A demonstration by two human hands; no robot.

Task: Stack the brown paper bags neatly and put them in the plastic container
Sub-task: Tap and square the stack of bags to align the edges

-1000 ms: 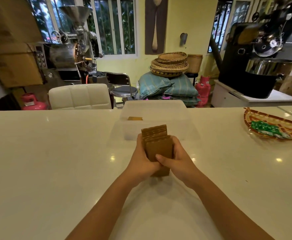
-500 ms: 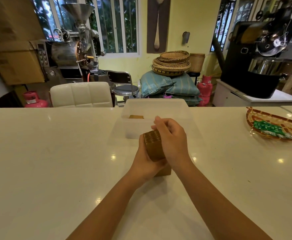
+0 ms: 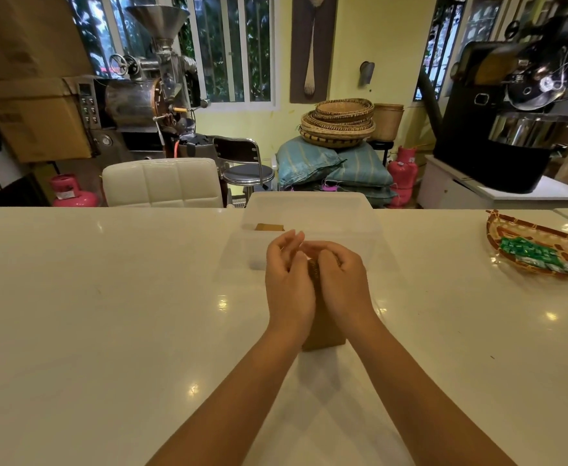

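Observation:
A stack of brown paper bags (image 3: 323,334) stands on edge on the white table, pressed between my two palms. My left hand (image 3: 287,287) flanks its left side and my right hand (image 3: 341,280) its right, fingers curled over the top, so most of the stack is hidden. Just beyond my fingertips sits the translucent plastic container (image 3: 312,206), open on top. Inside it at the left lies another brown paper bag (image 3: 269,227).
A woven tray (image 3: 511,230) with green packets (image 3: 529,252) rests at the table's right. A white padded chair (image 3: 161,181) stands behind the far table edge, with coffee roasting machines, sacks and baskets further back.
Both hands have slid up to squeeze the stack from its sides and cover its top. The stack's top, plain to see a second ago, is now almost hidden.

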